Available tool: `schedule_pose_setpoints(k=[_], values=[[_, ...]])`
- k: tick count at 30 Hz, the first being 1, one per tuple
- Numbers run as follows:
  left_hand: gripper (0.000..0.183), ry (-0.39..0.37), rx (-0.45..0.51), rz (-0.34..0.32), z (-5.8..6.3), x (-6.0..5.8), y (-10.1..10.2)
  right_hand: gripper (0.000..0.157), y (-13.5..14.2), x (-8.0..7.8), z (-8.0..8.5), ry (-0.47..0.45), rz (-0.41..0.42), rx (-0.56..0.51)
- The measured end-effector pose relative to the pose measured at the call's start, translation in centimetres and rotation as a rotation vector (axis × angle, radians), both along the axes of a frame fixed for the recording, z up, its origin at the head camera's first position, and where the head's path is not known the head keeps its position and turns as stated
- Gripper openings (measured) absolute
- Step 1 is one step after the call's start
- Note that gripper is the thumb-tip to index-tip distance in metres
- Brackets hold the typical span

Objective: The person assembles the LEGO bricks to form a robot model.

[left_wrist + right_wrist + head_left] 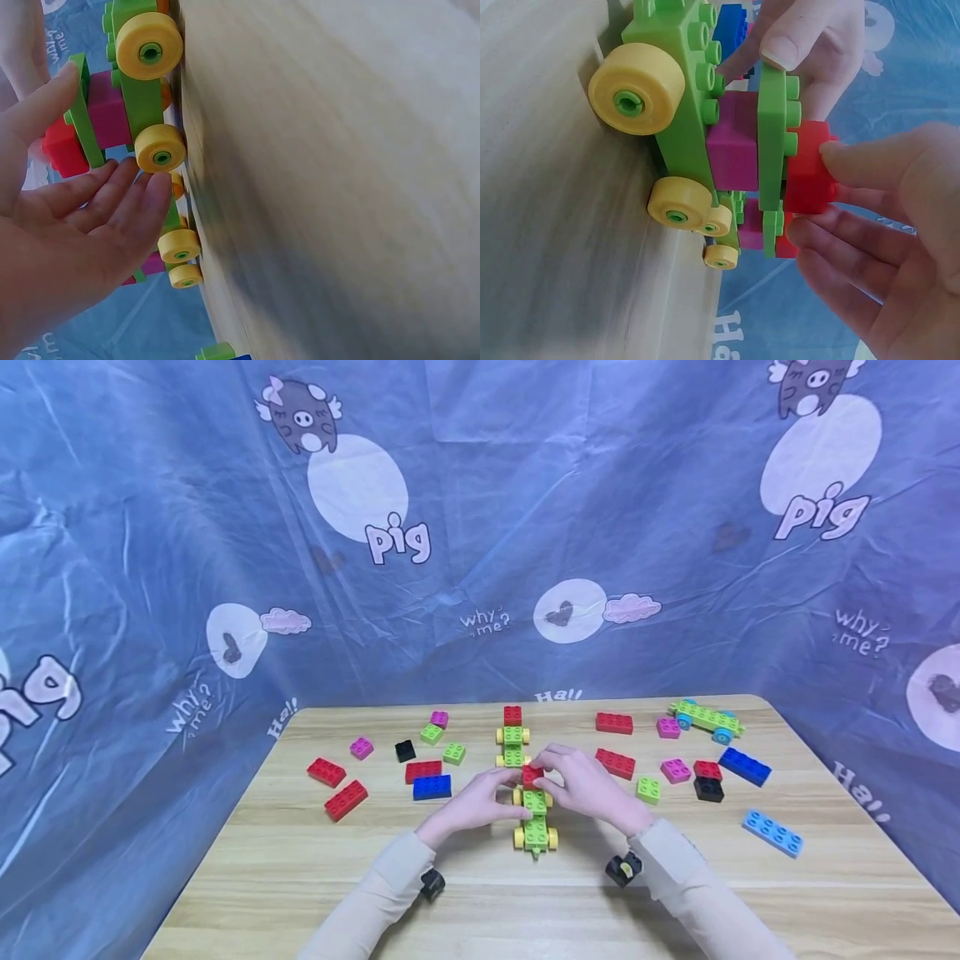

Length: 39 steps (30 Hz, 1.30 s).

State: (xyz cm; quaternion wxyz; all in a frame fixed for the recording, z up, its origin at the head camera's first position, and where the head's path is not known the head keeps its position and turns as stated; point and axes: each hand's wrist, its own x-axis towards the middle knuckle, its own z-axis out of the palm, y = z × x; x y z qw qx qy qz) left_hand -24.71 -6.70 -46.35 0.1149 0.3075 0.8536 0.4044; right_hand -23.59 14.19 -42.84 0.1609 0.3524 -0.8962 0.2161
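Note:
A green toy car base with yellow wheels stands on the table, carrying a magenta brick and a green studded plate. At the plate's far end, my right hand pinches a red brick between thumb and fingers. The red brick sits against the plate's studs; whether it is fully pressed on I cannot tell. My left hand holds the green plate, thumb at one end and fingertips at the other. Just beyond stands a similar green car, with a red brick at its far end.
Red bricks, a dark blue brick and several small ones lie on the left. On the right are a light blue brick, a dark blue brick and a green base with blue wheels. Blue cloth hangs behind the table.

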Motion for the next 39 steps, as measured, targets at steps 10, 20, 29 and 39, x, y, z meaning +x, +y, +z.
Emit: schedule_pose_setpoints(k=[10,20,29,39], values=[[0.062,0.020,-0.022,0.001,0.0,-0.1,0.2,0.022,-0.1,0.2,-0.2,0.014,-0.026,-0.028],[0.060,0.021,-0.043,-0.001,-0.1,0.0,0.2,0.029,0.8,0.3,-0.8,-0.019,-0.022,-0.025],[0.062,0.030,-0.037,-0.003,-0.3,0.2,0.1,0.031,1.2,0.3,-1.0,-0.056,-0.035,-0.038],[0.069,-0.007,-0.041,0.025,0.0,0.4,0.2,0.028,1.2,0.3,-1.1,-0.070,-0.037,-0.075]])
